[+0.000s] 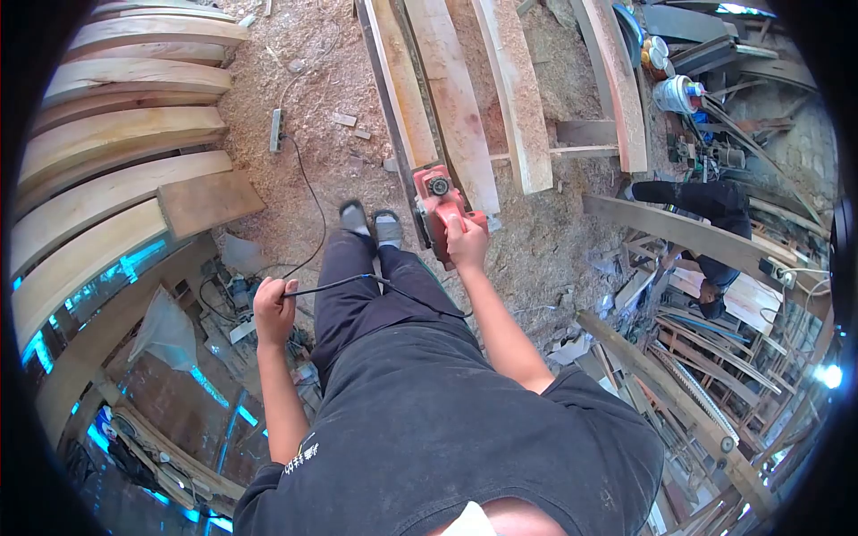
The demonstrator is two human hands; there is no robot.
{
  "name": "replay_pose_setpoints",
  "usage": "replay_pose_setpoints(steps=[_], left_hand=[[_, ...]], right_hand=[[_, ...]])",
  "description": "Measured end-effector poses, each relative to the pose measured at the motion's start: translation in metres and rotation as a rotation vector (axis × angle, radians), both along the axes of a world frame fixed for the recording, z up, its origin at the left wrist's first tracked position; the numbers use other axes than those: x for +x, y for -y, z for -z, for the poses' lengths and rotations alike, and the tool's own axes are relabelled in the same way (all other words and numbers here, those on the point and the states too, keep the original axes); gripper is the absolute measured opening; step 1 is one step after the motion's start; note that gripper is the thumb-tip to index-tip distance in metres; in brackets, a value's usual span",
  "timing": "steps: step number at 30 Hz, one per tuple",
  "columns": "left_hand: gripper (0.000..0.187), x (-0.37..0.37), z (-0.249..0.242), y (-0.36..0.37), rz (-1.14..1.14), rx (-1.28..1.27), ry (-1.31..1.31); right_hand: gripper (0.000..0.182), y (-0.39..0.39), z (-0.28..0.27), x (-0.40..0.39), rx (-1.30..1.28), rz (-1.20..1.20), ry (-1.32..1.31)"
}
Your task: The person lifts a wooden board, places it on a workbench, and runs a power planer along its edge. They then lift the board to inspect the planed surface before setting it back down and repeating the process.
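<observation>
A red power planer [440,207] rests at the near end of a long wooden beam [402,89]. My right hand [466,241] is wrapped round its rear handle. Off to the left, my left hand [273,304] is closed on the black power cord [335,284], which runs across my legs toward the planer side. Another pale beam [454,107] lies just right of the planed one, and a third beam [517,98] lies farther right, with shavings on it.
Curved timbers [134,125] are stacked at the left beside a brown board [210,204]. A power strip [275,130] lies on the shaving-covered floor [313,54]. At the right are another person [706,201], a white bucket [675,95] and scrap wood [715,357].
</observation>
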State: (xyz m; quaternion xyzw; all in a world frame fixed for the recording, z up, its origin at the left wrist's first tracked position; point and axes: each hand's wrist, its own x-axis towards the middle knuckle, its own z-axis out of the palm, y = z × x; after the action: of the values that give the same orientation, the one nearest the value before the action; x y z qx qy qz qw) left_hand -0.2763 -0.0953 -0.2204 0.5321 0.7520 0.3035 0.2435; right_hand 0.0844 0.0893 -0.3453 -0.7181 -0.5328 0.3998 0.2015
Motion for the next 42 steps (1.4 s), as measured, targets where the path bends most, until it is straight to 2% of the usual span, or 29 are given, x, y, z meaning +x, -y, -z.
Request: replay_pose_setpoints(steps=[4, 8, 13, 18, 19, 24, 42], left_hand=[[0.045, -0.027, -0.003, -0.032, 0.005, -0.007, -0.018], [0.046, -0.056, 0.000, -0.068, 0.034, -0.019, -0.019], [0.046, -0.093, 0.005, -0.124, 0.094, -0.052, 0.018], [0.048, -0.131, 0.009, -0.179, 0.135, -0.045, 0.037], [0.048, -0.139, 0.006, -0.190, 0.153, -0.053, 0.026], [0.047, -0.179, -0.004, -0.232, 0.161, -0.038, 0.047], [0.047, -0.248, -0.023, -0.336, 0.187, 0.000, 0.047]], right_hand=[[0.049, -0.032, -0.010, -0.025, 0.018, 0.009, 0.008], [0.052, -0.055, -0.024, -0.042, -0.104, 0.006, 0.042], [0.051, -0.086, -0.018, -0.064, -0.123, 0.021, 0.043], [0.049, -0.122, -0.004, -0.091, -0.044, 0.045, -0.034], [0.047, -0.129, 0.002, -0.095, -0.079, 0.091, -0.110], [0.045, -0.168, 0.001, -0.123, -0.107, 0.117, -0.160], [0.047, -0.288, 0.010, -0.203, -0.013, 0.089, -0.090]])
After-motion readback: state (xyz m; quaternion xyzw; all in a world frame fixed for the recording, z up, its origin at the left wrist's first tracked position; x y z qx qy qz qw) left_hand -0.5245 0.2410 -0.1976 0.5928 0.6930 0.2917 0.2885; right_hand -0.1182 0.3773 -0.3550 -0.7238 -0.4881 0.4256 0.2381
